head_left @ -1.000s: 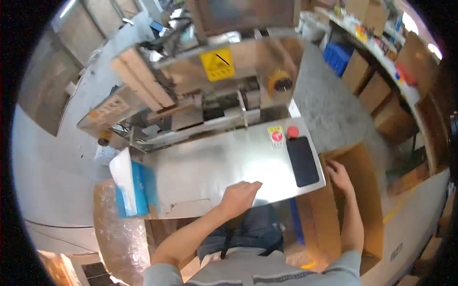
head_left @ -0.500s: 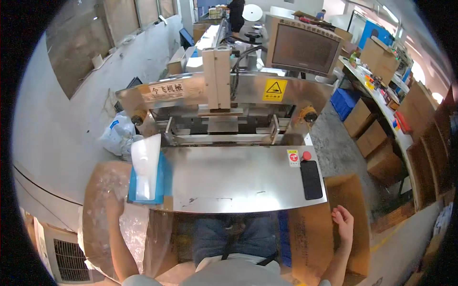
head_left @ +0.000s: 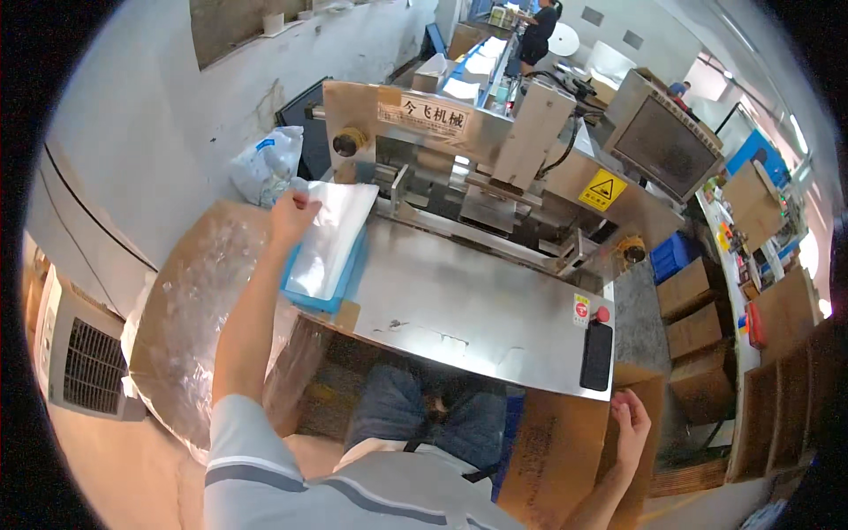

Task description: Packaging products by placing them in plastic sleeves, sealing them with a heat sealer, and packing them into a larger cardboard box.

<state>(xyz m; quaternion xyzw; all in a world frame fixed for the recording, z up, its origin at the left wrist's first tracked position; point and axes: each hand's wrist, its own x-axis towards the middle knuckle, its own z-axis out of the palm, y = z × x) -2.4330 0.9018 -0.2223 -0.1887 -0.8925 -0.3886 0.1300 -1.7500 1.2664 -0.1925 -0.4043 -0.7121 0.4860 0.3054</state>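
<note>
My left hand (head_left: 296, 216) is at the upper left corner of a stack of white plastic bags (head_left: 331, 243), its fingers closed in a pinch on the edge. The stack lies in a blue holder (head_left: 327, 302) at the left end of a metal machine table (head_left: 442, 291). Over an open cardboard box (head_left: 556, 459) to the right of the table, my right hand (head_left: 630, 424) hangs with loosely bent fingers and nothing visible in it. A black phone-like slab (head_left: 597, 355) lies beside it on the table, near a red push button (head_left: 602, 314).
A box lined with clear plastic (head_left: 199, 309) stands at the left. Behind the table rises the machine's metal frame (head_left: 353, 115), with a monitor (head_left: 667, 146). Cardboard boxes (head_left: 693, 331) and a long bench (head_left: 729, 265) are on the right. Another person (head_left: 537, 35) stands far back.
My left hand has risen from the plastic-lined box to the corner of the white bags. The view has turned and tilted. My right hand stays by the cardboard box, fingers slightly more bent.
</note>
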